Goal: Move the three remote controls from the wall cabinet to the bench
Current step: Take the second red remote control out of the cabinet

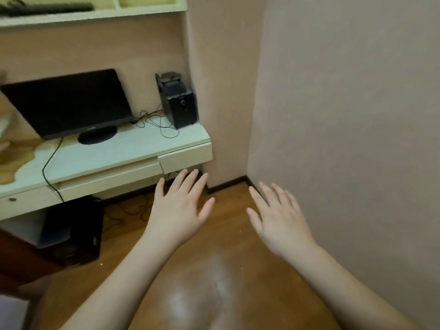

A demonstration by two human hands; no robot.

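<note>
**Inspector:** Head view, both hands empty. Left hand [177, 210] and right hand [279, 219] are held out palm-down over the wooden floor [214, 270], fingers [188, 181] spread apart, gripping nothing.

**Clerk:** The remote controls?

**Inspector:** None positively identified. A shelf unit [95, 17] is on the wall at far left, top of frame. A dark, long object [47, 8] lies in it, too blurred to name. It may be the wall cabinet; I cannot confirm.

**Clerk:** And the bench?

**Inspector:** A pale bench [114, 153] stands at left under the shelf, carrying a monitor [69, 103], a speaker [177, 101] and loose cables [154, 122]. Its near edge has bare surface.

**Clerk:** Handling?

**Inspector:** Judgement only: remotes are usually light, rigid plastic, somewhat smooth. Take each across the middle of its long sides, thumb opposing fingers, clear of the buttons. Dropping risk is modest; one per hand seems prudent.
</note>
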